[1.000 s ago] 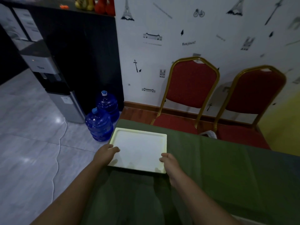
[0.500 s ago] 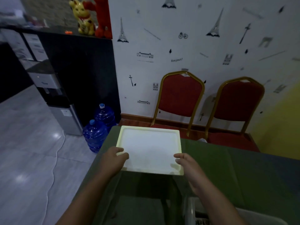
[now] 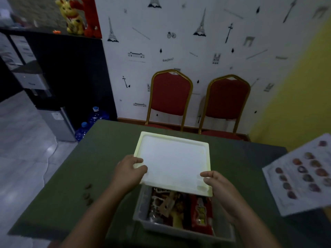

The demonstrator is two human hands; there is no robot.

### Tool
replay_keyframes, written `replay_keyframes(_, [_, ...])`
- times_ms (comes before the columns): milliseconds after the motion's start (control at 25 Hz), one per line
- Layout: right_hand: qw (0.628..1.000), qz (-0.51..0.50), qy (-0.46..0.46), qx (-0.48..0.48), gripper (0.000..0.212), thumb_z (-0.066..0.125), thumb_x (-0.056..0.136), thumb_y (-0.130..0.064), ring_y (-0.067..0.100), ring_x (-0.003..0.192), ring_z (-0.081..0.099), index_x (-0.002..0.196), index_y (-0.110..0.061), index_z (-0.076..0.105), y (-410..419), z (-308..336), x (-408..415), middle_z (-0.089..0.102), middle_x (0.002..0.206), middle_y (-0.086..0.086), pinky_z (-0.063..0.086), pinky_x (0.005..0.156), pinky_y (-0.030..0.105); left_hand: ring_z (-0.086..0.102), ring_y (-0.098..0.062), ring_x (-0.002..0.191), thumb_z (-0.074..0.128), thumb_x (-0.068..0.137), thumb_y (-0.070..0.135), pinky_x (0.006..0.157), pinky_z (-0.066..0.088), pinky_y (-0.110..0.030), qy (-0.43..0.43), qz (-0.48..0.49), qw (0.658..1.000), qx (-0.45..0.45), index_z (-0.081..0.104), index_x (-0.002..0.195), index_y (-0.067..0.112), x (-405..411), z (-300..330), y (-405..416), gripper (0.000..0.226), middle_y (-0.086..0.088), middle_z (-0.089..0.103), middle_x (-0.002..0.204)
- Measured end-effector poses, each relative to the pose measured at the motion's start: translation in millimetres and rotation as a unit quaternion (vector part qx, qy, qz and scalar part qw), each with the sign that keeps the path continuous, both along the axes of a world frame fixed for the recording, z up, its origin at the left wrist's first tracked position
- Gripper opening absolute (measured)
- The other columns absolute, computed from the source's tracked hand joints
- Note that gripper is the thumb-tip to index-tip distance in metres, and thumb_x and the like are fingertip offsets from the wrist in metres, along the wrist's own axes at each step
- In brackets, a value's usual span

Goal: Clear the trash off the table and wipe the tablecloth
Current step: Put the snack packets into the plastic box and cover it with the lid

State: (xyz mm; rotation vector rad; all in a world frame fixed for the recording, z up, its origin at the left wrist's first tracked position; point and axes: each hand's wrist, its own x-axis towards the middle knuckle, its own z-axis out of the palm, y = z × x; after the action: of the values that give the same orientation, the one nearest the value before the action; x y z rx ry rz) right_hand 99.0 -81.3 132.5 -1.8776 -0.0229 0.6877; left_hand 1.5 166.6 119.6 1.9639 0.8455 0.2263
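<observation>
Now, near to far:
bin: one grey bin (image 3: pixel 143 203), lower centre of the frame on the green tablecloth (image 3: pixel 107 140), packed with snack wrappers (image 3: pixel 180 210).
lid: one white lid (image 3: pixel 174 161), tilted over the bin's far end, long axis left to right, directly ahead of both hands.
left hand (image 3: pixel 129 171): fingers clamped on the lid's near-left corner.
right hand (image 3: pixel 217 185): fingers curled on the near-right corner; both equally near.
crumbs (image 3: pixel 87 195): a few brown bits, lower left, nearer the left hand.
sheet: one printed sheet (image 3: pixel 300 174), right edge.
chairs: two red chairs (image 3: pixel 170 95), top centre beyond the table.
</observation>
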Motion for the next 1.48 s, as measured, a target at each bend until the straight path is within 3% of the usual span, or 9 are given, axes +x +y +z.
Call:
replay_keyframes(120, [0.999, 0.003, 0.041, 0.003, 0.018, 0.048, 0.096, -0.018, 0.025, 0.101, 0.057, 0.100, -0.018, 0.065, -42, -3, -22, 0.061, 0.113, 0.004, 0.049, 0.083, 0.041, 0.051, -0.024, 0.117, 0.059, 0.067, 0.036, 0.099, 0.047, -0.043, 0.016, -0.003, 1.000, -0.020, 0.063, 0.115, 0.020, -19, -5, -41, 0.051, -0.002, 0.054, 0.131])
replay_keyframes(240, [0.999, 0.023, 0.045, 0.002, 0.017, 0.048, 0.096, -0.019, 0.024, 0.105, 0.055, 0.100, -0.020, 0.065, -66, -6, -41, 0.059, 0.117, 0.004, 0.048, 0.081, 0.039, 0.052, -0.024, 0.116, 0.064, 0.079, 0.026, 0.098, 0.047, -0.041, 0.034, 0.007, 0.999, -0.004, 0.062, 0.116, 0.020, -34, -13, -62, 0.037, -0.003, 0.053, 0.132])
replay_keyframes(400, [1.000, 0.023, 0.003, -0.016, 0.013, 0.052, 0.096, -0.023, 0.019, 0.108, 0.053, 0.097, -0.025, 0.065, -82, -12, -55, 0.053, 0.125, 0.002, 0.044, 0.070, 0.031, 0.053, -0.022, 0.111, 0.063, 0.082, 0.022, 0.088, 0.047, -0.035, 0.046, 0.015, 0.999, -0.018, 0.062, 0.117, 0.018, -47, -18, -76, 0.035, -0.004, 0.056, 0.129])
replay_keyframes(560, [0.998, 0.044, -0.014, -0.036, 0.010, 0.054, 0.095, -0.028, 0.021, 0.117, 0.045, 0.095, -0.030, 0.063, -90, -18, -63, 0.049, 0.129, 0.000, 0.041, 0.084, 0.035, 0.051, -0.019, 0.108, 0.062, 0.083, 0.021, 0.081, 0.042, -0.031, 0.048, 0.016, 0.999, -0.018, 0.060, 0.121, 0.017, -56, -23, -85, 0.038, -0.004, 0.053, 0.130])
replay_keyframes(760, [0.998, 0.034, -0.035, -0.048, 0.008, 0.054, 0.095, -0.029, 0.021, 0.123, 0.041, 0.096, -0.033, 0.060, -91, -26, -72, 0.044, 0.131, -0.004, 0.043, 0.095, 0.040, 0.051, -0.024, 0.116, 0.063, 0.080, 0.023, 0.095, 0.046, -0.039, 0.052, -0.010, 0.998, 0.025, 0.061, 0.120, 0.017, -58, -30, -86, 0.040, -0.004, 0.053, 0.132])
replay_keyframes(840, [0.998, 0.028, -0.036, -0.047, 0.008, 0.055, 0.094, -0.028, 0.021, 0.124, 0.041, 0.096, -0.033, 0.060, -92, -30, -72, 0.043, 0.130, -0.005, 0.044, 0.097, 0.042, 0.050, -0.024, 0.118, 0.062, 0.075, 0.030, 0.097, 0.046, -0.040, 0.051, -0.017, 0.998, 0.024, 0.062, 0.118, 0.018, -55, -31, -85, 0.045, -0.003, 0.054, 0.131])
replay_keyframes(960, [0.998, 0.021, -0.044, -0.049, 0.008, 0.055, 0.094, -0.025, 0.020, 0.124, 0.040, 0.099, -0.031, 0.059, -93, -37, -70, 0.041, 0.128, -0.006, 0.043, 0.101, 0.045, 0.051, -0.022, 0.116, 0.064, 0.079, 0.022, 0.096, 0.047, -0.038, 0.049, -0.019, 0.998, 0.045, 0.061, 0.121, 0.017, -51, -36, -82, 0.042, -0.003, 0.053, 0.131])
replay_keyframes(1240, [0.990, -0.003, -0.112, -0.089, 0.054, 0.052, 0.094, -0.020, 0.024, 0.134, 0.035, 0.145, -0.018, 0.034, -80, -67, -41, 0.033, 0.150, 0.002, 0.033, 0.111, 0.048, 0.052, -0.029, 0.118, 0.057, 0.089, 0.015, 0.100, 0.045, -0.043, 0.050, -0.029, 0.994, 0.095, 0.050, 0.134, 0.010, -33, -48, -61, 0.046, -0.011, 0.053, 0.132])
replay_keyframes(1480, [0.985, -0.047, -0.152, -0.067, 0.053, 0.042, 0.097, -0.007, 0.019, 0.142, 0.027, 0.147, -0.018, 0.034, -67, -78, -40, 0.029, 0.156, -0.002, 0.024, 0.117, 0.037, 0.053, -0.017, 0.092, 0.048, 0.094, 0.011, 0.078, 0.040, -0.028, 0.017, -0.022, 0.987, 0.160, 0.060, 0.121, 0.007, -35, -66, -64, 0.030, -0.010, 0.063, 0.113])
